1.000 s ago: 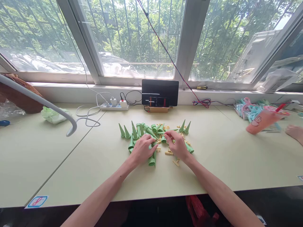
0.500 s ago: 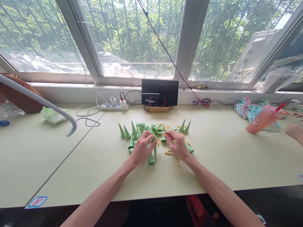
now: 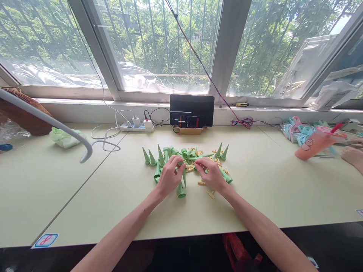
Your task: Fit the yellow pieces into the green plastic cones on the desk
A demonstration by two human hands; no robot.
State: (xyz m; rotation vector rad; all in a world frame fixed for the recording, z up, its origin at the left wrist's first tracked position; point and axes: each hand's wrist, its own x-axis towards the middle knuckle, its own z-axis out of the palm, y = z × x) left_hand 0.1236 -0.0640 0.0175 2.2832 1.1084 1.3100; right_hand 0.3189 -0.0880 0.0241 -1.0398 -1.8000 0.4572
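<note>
My left hand [image 3: 170, 176] is closed round a green plastic cone spike [image 3: 184, 179], whose thin tip points down. Just right of it, my right hand [image 3: 211, 174] pinches thumb and fingers together over the pile; what is between them is too small to make out. Beneath the left hand a hollow green cone [image 3: 181, 192] lies with its open end toward me. Several more green cones [image 3: 160, 155] stand or lie around both hands. Small yellow T-shaped pieces [image 3: 210, 194] are scattered among them and near the right wrist.
A dark tablet [image 3: 191, 104] and a phone [image 3: 190, 121] stand at the back. A power strip [image 3: 137, 128] with white cables lies left of them. A grey curved bar [image 3: 70, 138] reaches in from the left. At right are an orange drink cup [image 3: 314, 145] and another person's hand [image 3: 351, 154].
My two hands have shifted slightly, the right one moving a little left. The spike in my left hand has moved up and left.
</note>
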